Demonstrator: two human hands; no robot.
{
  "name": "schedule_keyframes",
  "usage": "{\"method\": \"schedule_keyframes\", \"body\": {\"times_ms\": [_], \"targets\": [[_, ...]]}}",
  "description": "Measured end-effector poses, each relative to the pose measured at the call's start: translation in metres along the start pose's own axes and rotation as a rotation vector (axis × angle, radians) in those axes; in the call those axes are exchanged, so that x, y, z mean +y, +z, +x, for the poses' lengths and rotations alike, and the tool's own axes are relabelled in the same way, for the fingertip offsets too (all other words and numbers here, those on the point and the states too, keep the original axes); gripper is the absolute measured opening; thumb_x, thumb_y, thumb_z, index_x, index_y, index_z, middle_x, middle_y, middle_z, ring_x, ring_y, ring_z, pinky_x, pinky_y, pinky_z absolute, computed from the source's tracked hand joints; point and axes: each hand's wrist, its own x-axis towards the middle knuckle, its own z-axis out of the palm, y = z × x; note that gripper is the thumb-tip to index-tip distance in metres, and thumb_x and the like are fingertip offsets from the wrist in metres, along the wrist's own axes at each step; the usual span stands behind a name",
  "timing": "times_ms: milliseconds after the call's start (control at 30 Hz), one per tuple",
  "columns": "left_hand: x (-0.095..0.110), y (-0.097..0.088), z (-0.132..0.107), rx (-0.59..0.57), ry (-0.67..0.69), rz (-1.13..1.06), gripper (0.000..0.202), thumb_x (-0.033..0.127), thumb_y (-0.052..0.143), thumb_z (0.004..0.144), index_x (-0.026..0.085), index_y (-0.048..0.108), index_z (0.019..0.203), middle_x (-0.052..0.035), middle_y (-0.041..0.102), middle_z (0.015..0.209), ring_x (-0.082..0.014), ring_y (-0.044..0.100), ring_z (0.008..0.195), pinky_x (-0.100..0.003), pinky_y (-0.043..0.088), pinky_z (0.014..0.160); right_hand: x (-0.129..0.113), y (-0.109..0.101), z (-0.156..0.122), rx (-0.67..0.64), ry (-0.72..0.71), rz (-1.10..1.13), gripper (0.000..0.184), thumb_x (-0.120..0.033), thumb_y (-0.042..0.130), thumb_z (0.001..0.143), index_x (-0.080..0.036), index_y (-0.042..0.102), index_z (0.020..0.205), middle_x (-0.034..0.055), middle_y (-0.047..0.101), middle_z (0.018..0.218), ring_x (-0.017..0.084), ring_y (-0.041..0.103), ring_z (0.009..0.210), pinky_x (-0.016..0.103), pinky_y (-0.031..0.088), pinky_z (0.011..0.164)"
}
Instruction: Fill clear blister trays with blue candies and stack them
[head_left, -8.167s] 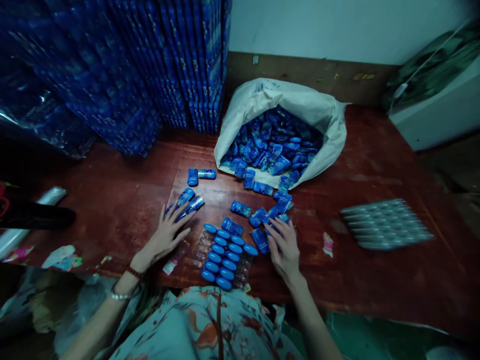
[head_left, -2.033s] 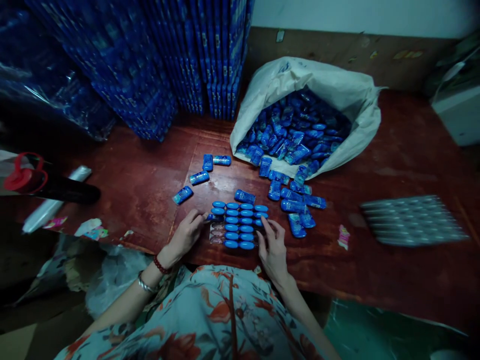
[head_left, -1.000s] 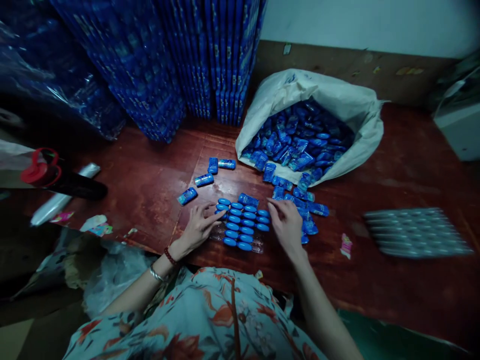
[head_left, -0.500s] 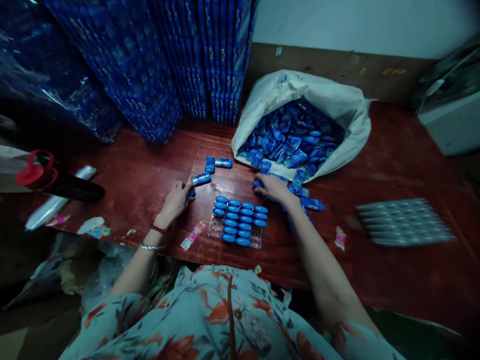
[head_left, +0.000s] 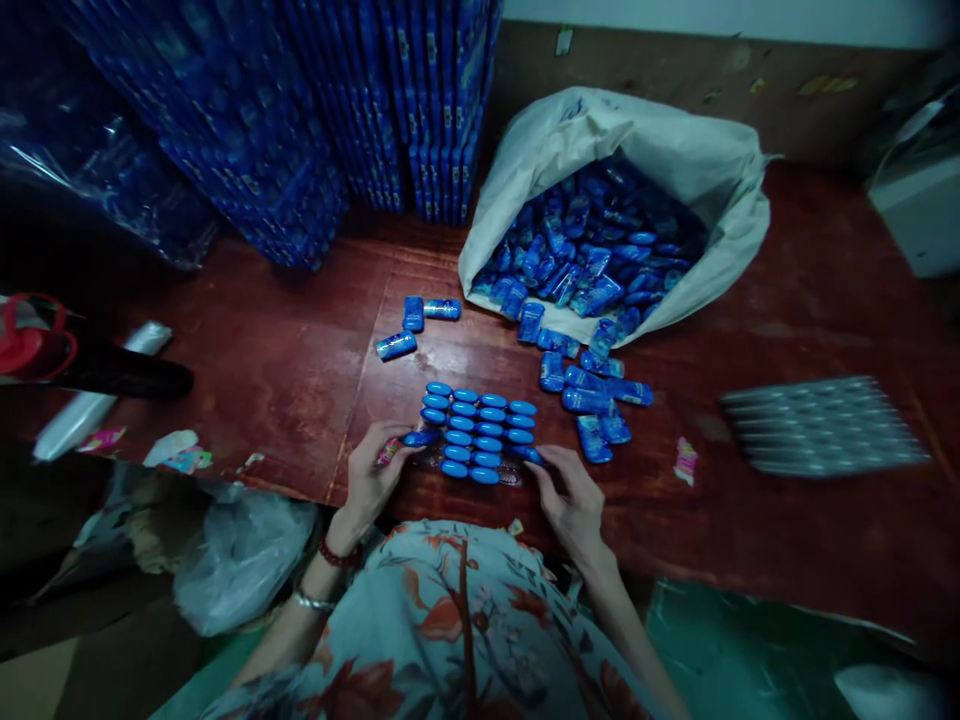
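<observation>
A clear plastic tray [head_left: 429, 461] lies near the table's front edge, with rows of blue oval packets [head_left: 465, 424] standing on edge in it. At its left side my left hand [head_left: 373, 468] pinches one blue packet [head_left: 420, 438] beside the left column. Across from it my right hand [head_left: 574, 497] grips another blue packet [head_left: 525, 454] at the right column. Bare slots show at the tray's lower corners. Several loose blue packets [head_left: 589, 400] lie to the right, and three more, such as one packet [head_left: 396, 346], lie behind the tray on the left.
A white woven sack [head_left: 731, 240] full of blue packets lies open at the back. Stacked clear trays [head_left: 825, 425] sit at right. Tall blue packs [head_left: 442, 110] rise at back left. A red-lidded bottle [head_left: 142, 372] and plastic roll [head_left: 64, 430] lie at left.
Both hands have come to the tray's sides, the left moving right and toward me, the right coming back from near the sack, each with a blue packet. The view has shifted slightly.
</observation>
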Motion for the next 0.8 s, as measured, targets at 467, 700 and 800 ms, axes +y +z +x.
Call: {"method": "schedule_keyframes", "body": {"times_ms": [467,700,800], "targets": [[0.012,-0.013,0.033,-0.542,0.425,0.456,0.023,0.013,0.033,0.094,0.017,0.053,0.104,-0.0075,0.056,0.096,-0.0155,0.052,0.084,-0.025,0.048,0.070,-0.033,-0.006,0.046,-0.591,-0.450,-0.711,0.021,-0.003,0.046,0.082,-0.016,0.062,0.088,0.0069,0.061,0.083,0.017,0.055,0.073,0.026,0.043,0.063],[0.012,-0.015,0.038,-0.612,0.553,0.510,0.026,0.014,0.031,0.094,0.014,0.057,0.098,-0.0101,0.057,0.094,-0.0185,0.050,0.082,-0.030,0.046,0.069,-0.021,-0.002,0.013,-0.285,-0.374,-0.617,0.030,-0.011,0.045,0.089,-0.019,0.061,0.113,0.0086,0.062,0.100,0.016,0.058,0.084,0.024,0.045,0.068],[-0.002,-0.021,0.042,-0.459,0.579,0.488,0.024,0.020,0.039,0.093,0.018,0.058,0.108,-0.0088,0.058,0.095,-0.0182,0.052,0.083,-0.030,0.046,0.070,-0.007,-0.009,0.013,-0.064,-0.241,-0.544,0.030,-0.016,0.047,0.090,-0.023,0.059,0.116,0.0075,0.060,0.104,0.014,0.059,0.086,0.022,0.046,0.071]]}}
